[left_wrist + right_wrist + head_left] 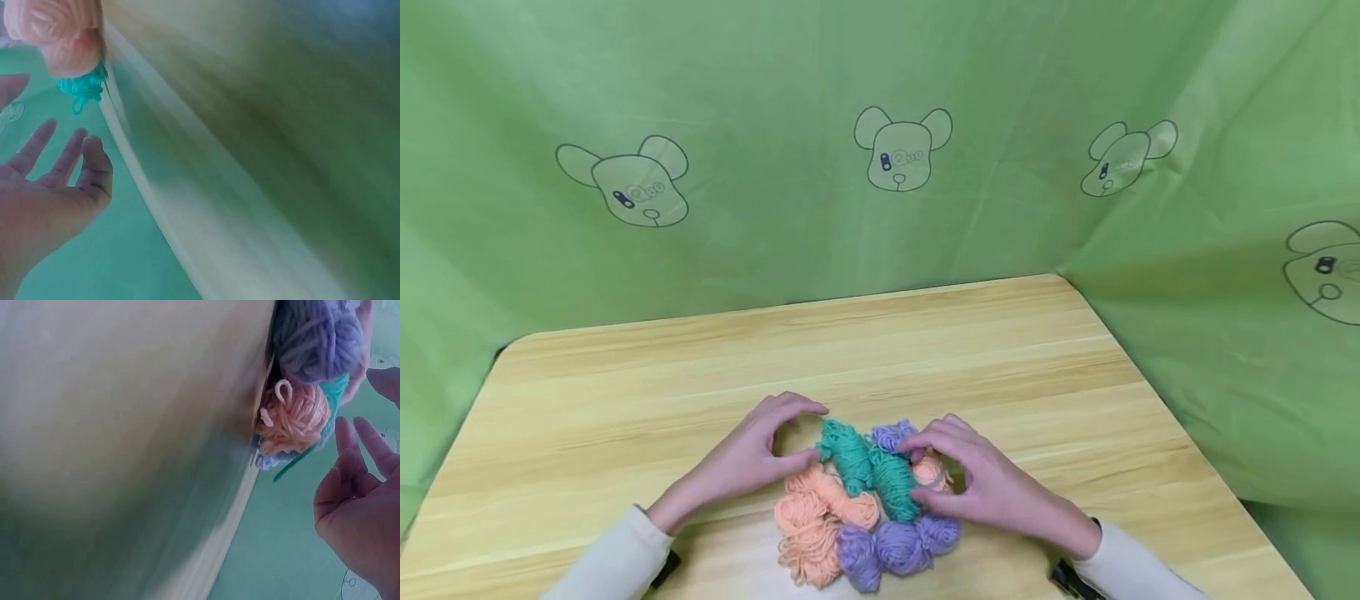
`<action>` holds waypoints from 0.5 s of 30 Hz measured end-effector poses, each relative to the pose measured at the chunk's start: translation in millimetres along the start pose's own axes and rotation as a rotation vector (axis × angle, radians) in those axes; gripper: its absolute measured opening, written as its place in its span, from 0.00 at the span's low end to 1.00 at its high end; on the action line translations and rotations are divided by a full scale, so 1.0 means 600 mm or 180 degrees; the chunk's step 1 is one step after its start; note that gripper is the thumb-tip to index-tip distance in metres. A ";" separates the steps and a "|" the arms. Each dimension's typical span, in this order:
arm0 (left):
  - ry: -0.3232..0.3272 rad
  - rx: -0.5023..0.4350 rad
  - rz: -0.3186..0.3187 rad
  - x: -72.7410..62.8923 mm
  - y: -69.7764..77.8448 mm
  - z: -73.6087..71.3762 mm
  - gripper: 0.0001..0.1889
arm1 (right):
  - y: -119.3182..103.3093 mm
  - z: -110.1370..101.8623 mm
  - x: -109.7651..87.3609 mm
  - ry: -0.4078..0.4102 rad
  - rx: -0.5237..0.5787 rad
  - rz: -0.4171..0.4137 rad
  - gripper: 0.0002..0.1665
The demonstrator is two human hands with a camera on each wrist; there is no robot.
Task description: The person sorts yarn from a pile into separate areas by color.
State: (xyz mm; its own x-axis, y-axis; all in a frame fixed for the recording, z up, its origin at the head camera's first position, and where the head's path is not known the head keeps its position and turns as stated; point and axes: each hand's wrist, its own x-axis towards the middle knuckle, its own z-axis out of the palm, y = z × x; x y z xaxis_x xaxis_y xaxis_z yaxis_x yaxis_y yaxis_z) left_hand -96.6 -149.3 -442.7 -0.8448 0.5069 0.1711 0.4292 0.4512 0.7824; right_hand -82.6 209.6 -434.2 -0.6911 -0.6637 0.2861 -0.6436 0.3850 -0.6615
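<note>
Skeins of yarn lie bunched at the table's near middle in the head view. Two teal skeins (848, 457) sit on top, side by side. Peach skeins (808, 525) are at the left, purple ones (901, 547) along the front. Behind the teal pair lie another purple skein (891, 435) and a peach one (929, 472). My left hand (752, 450) is at the left end of the teal yarn, thumb and fingers spread apart. From the right, my right hand (981, 479) reaches over the bunch, its thumb and fingertips close to the right teal skein. Contact is unclear.
The bunch rests on a pale wooden table (625, 400) with rounded corners. Green cloth (760, 167) printed with bear heads hangs behind the table and down its right side. Dark straps show at both wrists near the light sleeves (617, 558).
</note>
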 end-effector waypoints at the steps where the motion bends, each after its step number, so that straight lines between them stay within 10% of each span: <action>1: -0.0018 -0.0001 0.0023 0.002 -0.001 0.002 0.29 | -0.001 0.001 0.000 0.0003 -0.0011 0.0008 0.33; 15: -0.0278 -0.0176 -0.0060 0.021 -0.005 0.020 0.30 | -0.006 0.012 -0.003 0.0055 -0.0252 -0.0132 0.36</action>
State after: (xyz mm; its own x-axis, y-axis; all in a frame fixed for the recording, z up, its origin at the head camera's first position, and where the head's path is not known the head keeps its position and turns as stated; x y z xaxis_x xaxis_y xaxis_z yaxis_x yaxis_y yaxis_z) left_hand -104.8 -135.5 -450.3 -0.8205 0.5619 0.1052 0.3932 0.4212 0.8173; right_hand -76.6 204.9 -437.2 -0.6684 -0.6693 0.3245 -0.6954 0.4074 -0.5921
